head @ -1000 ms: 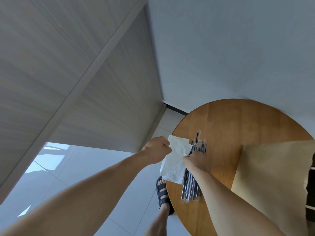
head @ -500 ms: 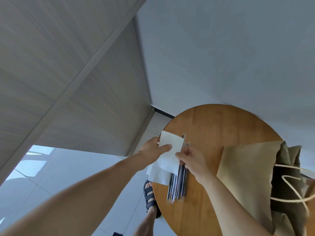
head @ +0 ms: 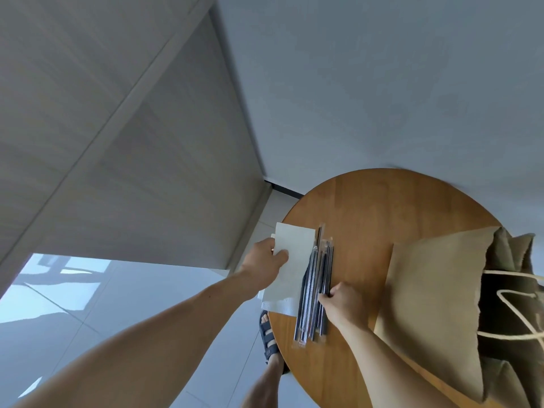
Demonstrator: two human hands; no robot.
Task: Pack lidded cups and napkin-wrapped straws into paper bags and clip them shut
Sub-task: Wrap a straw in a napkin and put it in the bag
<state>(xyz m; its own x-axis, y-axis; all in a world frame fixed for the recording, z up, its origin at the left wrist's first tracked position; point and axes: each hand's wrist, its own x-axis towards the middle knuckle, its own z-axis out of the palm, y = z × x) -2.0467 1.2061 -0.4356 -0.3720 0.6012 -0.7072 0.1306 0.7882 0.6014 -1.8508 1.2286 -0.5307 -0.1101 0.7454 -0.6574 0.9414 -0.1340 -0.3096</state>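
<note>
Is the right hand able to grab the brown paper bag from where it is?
Probably yes. The paper bag lies on the table just beside the right hand, with nothing between them. That hand seems to pinch the straws now, so it would need to let go first.

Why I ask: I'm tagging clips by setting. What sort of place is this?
Probably an indoor room, home or small shop: a round wooden table beside a plain wall, glossy tiled floor, paper bags for packing.
</note>
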